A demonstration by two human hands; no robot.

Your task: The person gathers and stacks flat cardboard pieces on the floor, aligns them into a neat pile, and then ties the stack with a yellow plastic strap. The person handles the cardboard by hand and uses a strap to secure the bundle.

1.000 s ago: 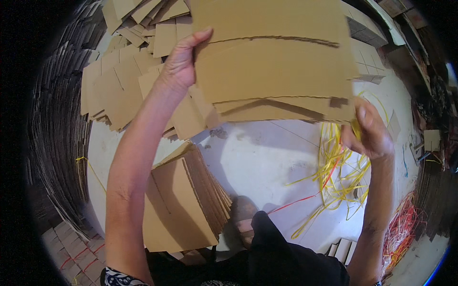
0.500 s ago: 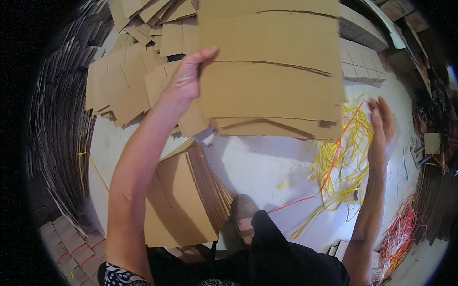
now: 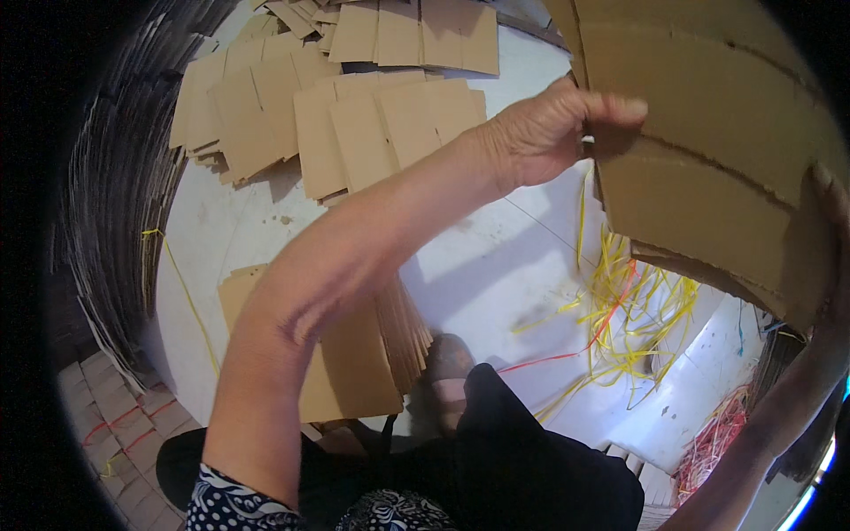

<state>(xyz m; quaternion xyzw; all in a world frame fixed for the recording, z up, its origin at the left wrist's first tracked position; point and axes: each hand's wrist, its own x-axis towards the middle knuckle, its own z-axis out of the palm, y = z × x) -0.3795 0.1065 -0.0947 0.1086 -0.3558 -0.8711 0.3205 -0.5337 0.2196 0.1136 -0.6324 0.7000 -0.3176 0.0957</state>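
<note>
Up at the right I hold a bundle of flat brown cardboard sheets (image 3: 699, 168), tilted, with creases running across it. My left hand (image 3: 567, 128) grips its left edge, thumb lying over the top face and fingers hidden behind. On the opposite edge is my right hand (image 3: 834, 230), its thumb against the face; shadow and the picture's rim hide most of its fingers. A standing stack of cardboard sheets (image 3: 354, 363) is beside my foot, partly behind my left forearm.
Loose cardboard pieces (image 3: 390, 124) lie in overlapping piles at the far left. Yellow strapping (image 3: 637, 310) is tangled on the pale floor below the bundle, and red strapping (image 3: 713, 442) heaps at lower right. Tall cardboard stacks (image 3: 115, 203) line the left side.
The bundle has swung from the upper middle to the upper right, carried by my left hand. My right hand, formerly apart from it, now touches its right edge.
</note>
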